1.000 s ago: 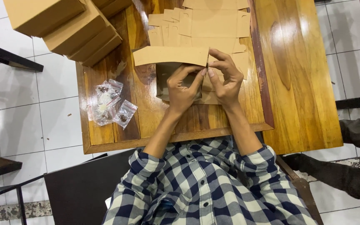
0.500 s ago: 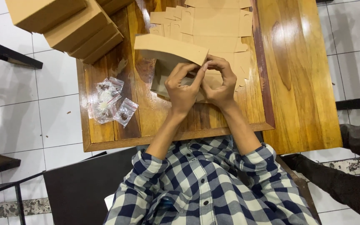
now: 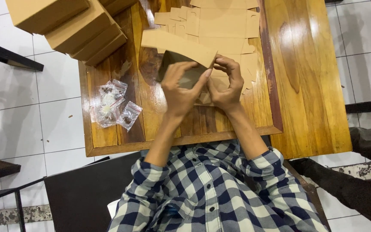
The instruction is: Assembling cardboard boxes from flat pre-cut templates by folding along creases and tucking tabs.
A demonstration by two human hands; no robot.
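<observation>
Brown kraft cardboard box, half-folded, is held up off the glossy wooden table, roughly over its middle, between both hands. Head view only: left hand grips the box's dark open side, thumb and fingers wrapped over the edge; right hand pinches the near corner with curled fingers, probably to press a flap in. Both hands are closed on the box and sit close together, nearly touching. The raised grip keeps the flaps clear of the tabletop. Flat stack of die-cut cardboard blanks lies just behind the hands, within reach. Pile of finished brown cardboard boxes overhangs the table's far left corner. Small clear plastic bags with dark contents lie left of the hands, near the left edge. Bare wood remains along the near edge. Second wooden surface abuts on the right.
</observation>
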